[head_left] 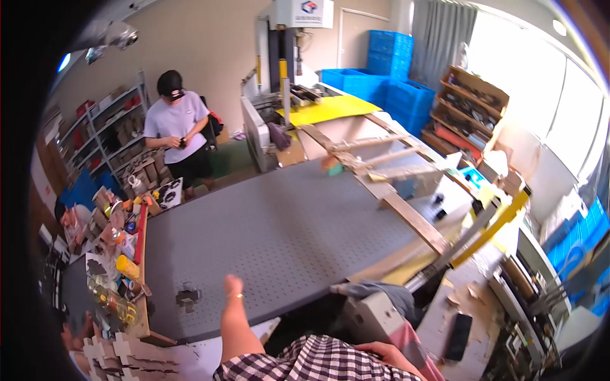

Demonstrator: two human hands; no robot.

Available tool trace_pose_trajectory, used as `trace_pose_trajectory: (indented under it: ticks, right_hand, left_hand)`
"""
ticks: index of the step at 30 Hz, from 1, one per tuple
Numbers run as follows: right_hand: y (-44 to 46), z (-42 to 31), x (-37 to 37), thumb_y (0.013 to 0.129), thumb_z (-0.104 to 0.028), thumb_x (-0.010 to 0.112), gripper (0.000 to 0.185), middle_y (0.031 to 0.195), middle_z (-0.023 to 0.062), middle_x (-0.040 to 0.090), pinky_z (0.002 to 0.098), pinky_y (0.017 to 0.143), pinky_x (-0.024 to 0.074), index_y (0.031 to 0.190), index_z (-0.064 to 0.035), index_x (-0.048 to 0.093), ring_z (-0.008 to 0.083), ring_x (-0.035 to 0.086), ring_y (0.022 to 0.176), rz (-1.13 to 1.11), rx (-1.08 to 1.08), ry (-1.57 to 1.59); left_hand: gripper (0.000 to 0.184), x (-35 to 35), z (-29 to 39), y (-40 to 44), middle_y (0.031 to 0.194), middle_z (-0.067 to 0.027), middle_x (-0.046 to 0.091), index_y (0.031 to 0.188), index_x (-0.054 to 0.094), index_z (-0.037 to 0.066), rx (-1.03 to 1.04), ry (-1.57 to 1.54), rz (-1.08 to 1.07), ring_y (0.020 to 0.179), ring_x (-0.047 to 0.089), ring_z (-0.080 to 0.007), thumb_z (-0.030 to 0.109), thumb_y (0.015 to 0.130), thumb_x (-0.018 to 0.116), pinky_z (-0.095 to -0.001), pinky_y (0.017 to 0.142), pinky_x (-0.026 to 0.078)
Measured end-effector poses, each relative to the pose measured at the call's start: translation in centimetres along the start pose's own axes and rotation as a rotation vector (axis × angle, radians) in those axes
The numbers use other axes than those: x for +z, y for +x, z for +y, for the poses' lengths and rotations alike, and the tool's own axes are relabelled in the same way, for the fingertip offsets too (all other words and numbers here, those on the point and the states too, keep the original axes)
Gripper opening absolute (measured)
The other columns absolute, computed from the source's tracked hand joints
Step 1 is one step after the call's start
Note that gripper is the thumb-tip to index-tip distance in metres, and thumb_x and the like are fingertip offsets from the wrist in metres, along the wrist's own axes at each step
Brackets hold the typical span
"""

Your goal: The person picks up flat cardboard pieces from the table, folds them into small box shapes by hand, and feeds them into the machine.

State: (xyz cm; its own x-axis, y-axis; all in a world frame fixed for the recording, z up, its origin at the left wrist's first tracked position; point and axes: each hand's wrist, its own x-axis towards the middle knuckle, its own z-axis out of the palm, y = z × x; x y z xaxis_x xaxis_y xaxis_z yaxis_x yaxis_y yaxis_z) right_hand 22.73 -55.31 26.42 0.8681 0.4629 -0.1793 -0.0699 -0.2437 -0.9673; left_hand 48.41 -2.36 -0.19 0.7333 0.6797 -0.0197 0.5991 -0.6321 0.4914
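My left hand (pixel 233 286) reaches forward over the near edge of a large grey perforated table (pixel 267 222). It is small and foreshortened, and its fingers cannot be made out. A thin yellow band circles the wrist. To its left lies a flat dark piece with an irregular outline (pixel 187 296). My right hand (pixel 381 350) is low by my checked shirt (pixel 311 359), near a grey machine block (pixel 376 315) and a pink cloth (pixel 414 346). Its fingers are mostly out of sight, so anything it may hold is hidden.
A wooden shelf edge (pixel 143 254) with bottles and jars borders the table's left side. Wooden slats (pixel 413 222) and a yellow-and-metal bar (pixel 492 228) stand at the right. A phone (pixel 459 336) lies lower right. Another person (pixel 178 127) stands beyond the table, both hands together.
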Motion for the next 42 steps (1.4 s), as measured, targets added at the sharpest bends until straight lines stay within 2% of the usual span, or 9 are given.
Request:
trace_pose_trajectory:
  ticks: [5,13,16,17,19,23,28,33,42]
  right_hand:
    - [9.3,-3.0,2.5,0.094,-0.018,0.056,0.040,0.122,0.0187,0.062,0.0386,0.099,0.0455,0.132,-0.0040,0.055,0.0329,0.059,0.114,-0.270,-0.077,-0.195]
    - [13.3,-2.8,4.2,0.094,-0.019,0.055,0.043,0.123,0.0189,0.062,0.0387,0.101,0.0448,0.134,-0.0033,0.053,0.0328,0.058,0.116,-0.394,-0.038,-0.303]
    - [10.8,-5.2,3.5,0.095,-0.020,0.054,0.042,0.123,0.0185,0.062,0.0391,0.100,0.0454,0.134,-0.0044,0.053,0.0330,0.058,0.116,-0.357,-0.093,-0.304]
    - [9.8,-4.7,3.5,0.096,-0.021,0.054,0.042,0.122,0.0182,0.062,0.0392,0.099,0.0459,0.134,-0.0049,0.053,0.0330,0.058,0.115,-0.330,-0.118,-0.307]
    - [7.5,-3.1,3.3,0.097,-0.024,0.054,0.040,0.119,0.0173,0.064,0.0391,0.097,0.0473,0.132,-0.0057,0.055,0.0326,0.060,0.112,-0.255,-0.155,-0.345]
    - [-0.1,-3.6,0.0,0.094,-0.026,0.061,0.036,0.110,0.0172,0.066,0.0385,0.090,0.0499,0.124,-0.0060,0.061,0.0319,0.063,0.104,0.093,-0.223,-0.590]
    - [-11.4,-3.1,-4.6,0.087,-0.013,0.068,0.035,0.109,0.0139,0.067,0.0394,0.089,0.0497,0.121,-0.0054,0.062,0.0318,0.063,0.102,0.964,-0.316,-0.503]
    - [-21.1,-1.0,-4.5,0.088,-0.021,0.069,0.037,0.114,0.0128,0.066,0.0405,0.094,0.0468,0.121,-0.0071,0.063,0.0308,0.060,0.108,1.033,-0.230,-0.622]
    - [-30.2,3.7,-6.8,0.092,-0.028,0.067,0.043,0.121,0.0140,0.064,0.0353,0.100,0.0446,0.129,-0.0065,0.059,0.0263,0.061,0.113,1.095,-0.199,-0.112]
  left_hand:
    - [0.039,-10.6,-12.1,1.3,0.131,-0.0236,0.050,0.123,0.056,0.005,-0.232,0.265,0.156,0.117,0.053,-0.0401,0.008,0.084,0.063,-0.0463,0.095,0.048]
    - [0.020,-9.7,-17.2,4.7,0.124,-0.0206,0.060,0.106,0.069,0.002,-0.200,0.344,0.085,0.111,0.061,-0.0340,0.006,0.087,0.062,-0.0426,0.091,0.053]
    - [0.012,-6.0,-12.6,5.8,0.083,-0.0210,0.071,0.084,0.071,-0.005,0.137,0.321,-0.135,0.077,0.072,-0.0345,0.003,0.084,0.063,-0.0416,0.069,0.060]
    - [0.011,-4.9,-8.6,5.1,0.076,-0.0183,0.069,0.079,0.070,-0.006,-0.049,-0.335,-0.321,0.068,0.071,-0.0309,-0.002,0.081,0.061,-0.0408,0.058,0.060]
    - [0.013,-4.5,2.2,0.1,0.070,-0.0113,0.068,0.084,0.072,-0.004,0.171,-0.576,-0.521,0.059,0.069,-0.0211,0.003,0.086,0.060,-0.0330,0.050,0.058]
    - [0.014,-10.1,23.8,-16.2,0.080,-0.0091,0.070,0.097,0.070,-0.003,0.694,-0.709,-1.093,0.073,0.069,-0.0162,0.007,0.090,0.065,-0.0300,0.068,0.058]
    - [0.021,-17.3,36.8,-36.3,0.082,-0.0065,0.071,0.091,0.074,0.007,1.888,-0.528,-0.950,0.067,0.066,-0.0155,0.024,0.081,0.078,-0.0273,0.062,0.052]
    - [0.020,-20.0,40.2,-51.2,0.087,-0.0112,0.068,0.094,0.073,0.004,2.208,-0.545,-1.242,0.077,0.066,-0.0240,0.018,0.080,0.078,-0.0326,0.069,0.053]
    - [0.015,-18.4,44.7,-62.9,0.086,-0.0095,0.067,0.090,0.074,0.006,2.146,-0.491,-1.574,0.079,0.065,-0.0228,0.015,0.079,0.078,-0.0316,0.070,0.051]
